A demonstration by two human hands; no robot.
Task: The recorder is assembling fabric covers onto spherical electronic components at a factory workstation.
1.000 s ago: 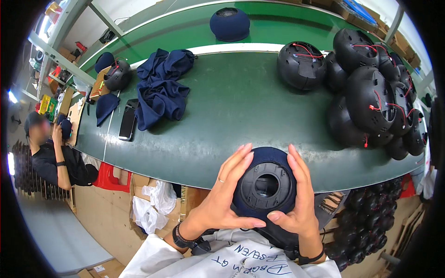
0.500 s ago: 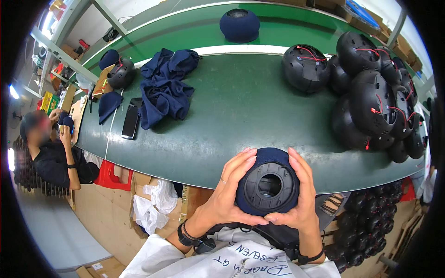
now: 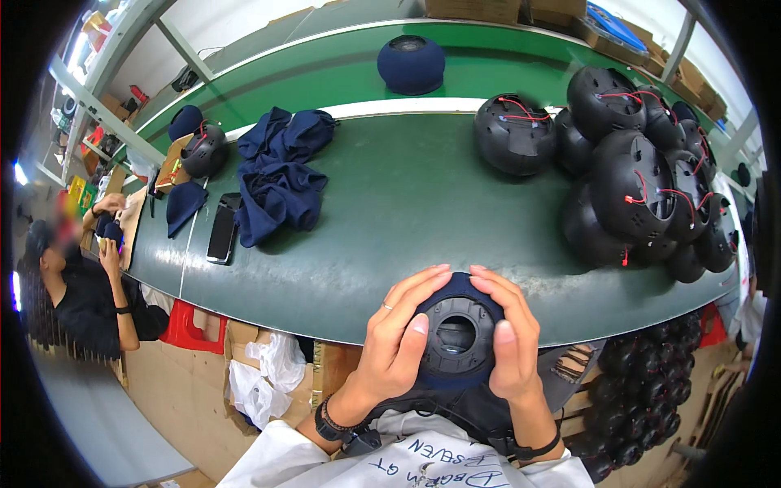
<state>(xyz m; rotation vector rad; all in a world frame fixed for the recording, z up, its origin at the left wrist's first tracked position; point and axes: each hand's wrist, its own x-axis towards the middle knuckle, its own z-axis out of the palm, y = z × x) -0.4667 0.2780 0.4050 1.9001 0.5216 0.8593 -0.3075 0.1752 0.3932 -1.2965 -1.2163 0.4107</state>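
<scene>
Between my hands is a round black plastic housing (image 3: 460,309) wrapped in navy fabric. Its ringed black face and central opening point up toward me. My left hand (image 3: 394,337) presses its left side, with the fingers over the upper edge and the thumb beside the black face. On the other side, my right hand (image 3: 515,337) curls its fingers over the fabric, thumb along the right edge. The housing is near the front edge of the green table (image 3: 390,211). Parts of its fabric sides are hidden behind my fingers and palms.
Bare black round housings (image 3: 630,187) with red wires pile up at right. Navy fabric covers (image 3: 281,195) and a phone (image 3: 222,229) lie left. A covered housing (image 3: 411,67) sits on the green strip behind. A co-worker (image 3: 85,293) sits far left; more black housings (image 3: 639,390) are below right.
My thumbs have moved from the housing's lower edge up to its sides. The view has shifted slightly, and one of the co-worker's hands has moved away from the piece they hold.
</scene>
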